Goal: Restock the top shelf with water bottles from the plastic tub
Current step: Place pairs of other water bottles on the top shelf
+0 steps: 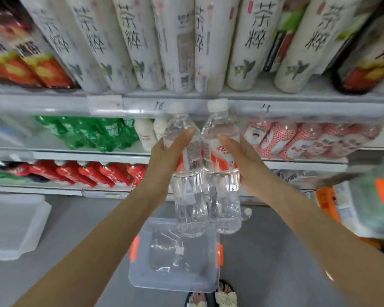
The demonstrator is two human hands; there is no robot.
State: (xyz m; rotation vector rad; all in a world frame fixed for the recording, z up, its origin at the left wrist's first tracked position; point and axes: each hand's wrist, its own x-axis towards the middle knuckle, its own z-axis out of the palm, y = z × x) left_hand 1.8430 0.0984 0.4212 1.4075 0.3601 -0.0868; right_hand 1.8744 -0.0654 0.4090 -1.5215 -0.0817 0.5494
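Note:
Two clear water bottles with white caps and red labels are raised upright side by side in front of the shelves. My left hand [169,151] grips the left bottle [187,191] around its labelled middle. My right hand [242,156] grips the right bottle [223,191] the same way. Their caps reach the front edge of the shelf [297,109] that carries tall white tea bottles [177,45]. Below, on the grey floor, stands the clear plastic tub [142,280] with orange latches; at least one more water bottle [164,255] lies inside it.
A clear tub lid [11,227] lies on the floor at the left. Lower shelves hold green bottles [91,131], red packs [75,171] and pink-patterned bottles [297,138]. Wrapped stock with orange labels [364,202] sits at the right. My slippered feet [211,295] are beside the tub.

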